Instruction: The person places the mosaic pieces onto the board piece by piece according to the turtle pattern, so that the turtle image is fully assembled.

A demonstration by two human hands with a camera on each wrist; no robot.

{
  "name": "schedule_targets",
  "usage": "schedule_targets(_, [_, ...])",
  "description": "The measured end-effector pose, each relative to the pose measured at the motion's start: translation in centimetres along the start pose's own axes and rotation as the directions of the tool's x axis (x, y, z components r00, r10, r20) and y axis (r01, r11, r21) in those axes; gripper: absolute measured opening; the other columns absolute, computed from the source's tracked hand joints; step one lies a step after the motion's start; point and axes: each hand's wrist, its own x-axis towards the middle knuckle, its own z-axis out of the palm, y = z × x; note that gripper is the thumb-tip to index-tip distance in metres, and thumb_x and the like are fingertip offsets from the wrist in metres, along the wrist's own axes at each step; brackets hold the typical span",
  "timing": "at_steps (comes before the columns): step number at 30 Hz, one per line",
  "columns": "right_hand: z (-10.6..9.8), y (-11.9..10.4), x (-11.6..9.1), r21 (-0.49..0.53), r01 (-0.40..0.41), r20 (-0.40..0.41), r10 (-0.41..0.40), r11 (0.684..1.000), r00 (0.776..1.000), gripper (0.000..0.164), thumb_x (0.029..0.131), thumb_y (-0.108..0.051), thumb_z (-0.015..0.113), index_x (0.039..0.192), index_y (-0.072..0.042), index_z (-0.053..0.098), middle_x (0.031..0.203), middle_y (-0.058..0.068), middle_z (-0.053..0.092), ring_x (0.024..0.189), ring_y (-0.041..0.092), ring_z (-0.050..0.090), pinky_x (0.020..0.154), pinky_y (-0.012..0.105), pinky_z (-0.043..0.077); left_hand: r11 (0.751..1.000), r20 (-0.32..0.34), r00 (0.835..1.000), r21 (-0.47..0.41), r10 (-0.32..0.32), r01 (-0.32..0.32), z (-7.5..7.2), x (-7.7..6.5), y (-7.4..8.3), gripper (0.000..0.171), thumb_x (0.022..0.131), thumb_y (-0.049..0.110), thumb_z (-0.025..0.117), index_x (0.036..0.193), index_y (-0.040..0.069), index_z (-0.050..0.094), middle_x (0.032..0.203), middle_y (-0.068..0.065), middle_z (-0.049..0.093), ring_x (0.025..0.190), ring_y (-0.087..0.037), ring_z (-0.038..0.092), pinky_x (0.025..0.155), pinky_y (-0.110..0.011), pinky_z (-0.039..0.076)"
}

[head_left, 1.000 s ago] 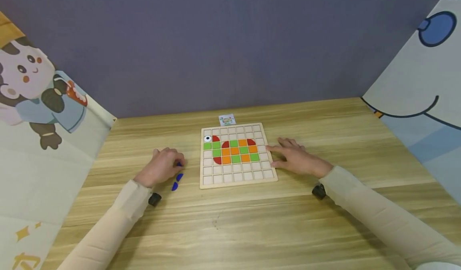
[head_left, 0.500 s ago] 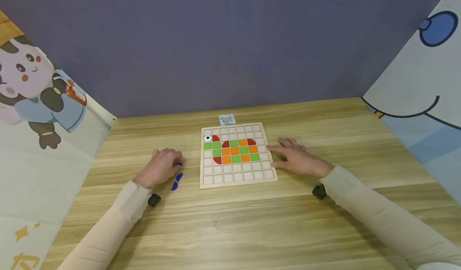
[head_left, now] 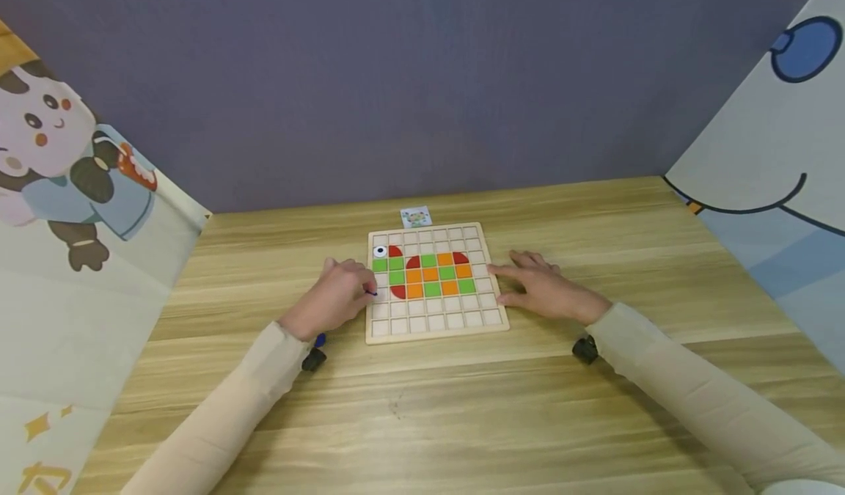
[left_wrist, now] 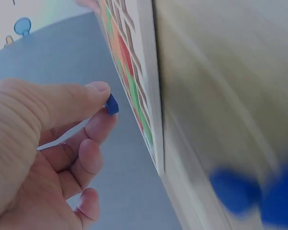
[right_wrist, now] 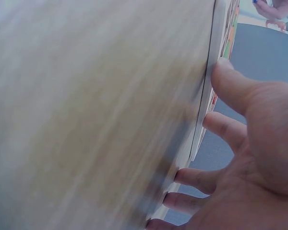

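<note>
My left hand (head_left: 335, 295) pinches a small blue tile (left_wrist: 112, 104) between thumb and forefinger, over the left edge of the wooden grid board (head_left: 436, 325). In the left wrist view the tile is tilted and held off the board. Red quarter-rounds, green squares (head_left: 432, 290), orange squares (head_left: 414, 290) and a white eye tile (head_left: 380, 251) sit in the board's cells. My right hand (head_left: 544, 291) rests at the board's right edge, fingers spread, thumb and forefinger touching the rim. More blue pieces (left_wrist: 235, 190) lie on the table, partly hidden under the left wrist in the head view.
A small picture card (head_left: 416, 217) lies just behind the board. The wooden table (head_left: 449, 422) meets a dark back wall (head_left: 422, 92), with cartoon-printed panels at left and right. A black wrist device (head_left: 584, 350) hangs under the right sleeve, another (head_left: 314, 358) under the left.
My left hand has lifted a blue tile from the table and moved right with it to the board's left edge. The right hand stays in place at the board's right side.
</note>
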Motion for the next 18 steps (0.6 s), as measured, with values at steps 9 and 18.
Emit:
schedule_targets(9, [-0.1,0.1,-0.1,0.001,-0.005,0.008,0.005,1.000,1.000,0.062,0.091,-0.046,0.058,0.146,-0.024,0.039,0.152,0.025,0.013,0.137,0.047,0.008,0.095,0.074,0.010,0.994,0.089,0.990,0.003,0.106,-0.107,2.4,2.6,2.9,0.008,0.083,0.011,0.072,0.078,0.015,0.069,0.080,0.009,0.061,0.076,-0.009,0.049,0.075,-0.034,0.027])
schedule_targets(18, [-0.2,0.0,0.0,-0.003,-0.009,0.015,0.009,1.000,1.000,0.062,0.091,-0.046,0.058,0.146,-0.025,0.038,0.152,0.025,0.013,0.137,0.046,0.007,0.094,0.074,0.009,0.986,0.120,0.979,0.005,0.165,-0.167,3.4,3.8,4.2,0.006,0.085,0.012,0.071,0.080,0.017,0.070,0.082,0.010,0.064,0.077,-0.007,0.050,0.075,-0.033,0.028])
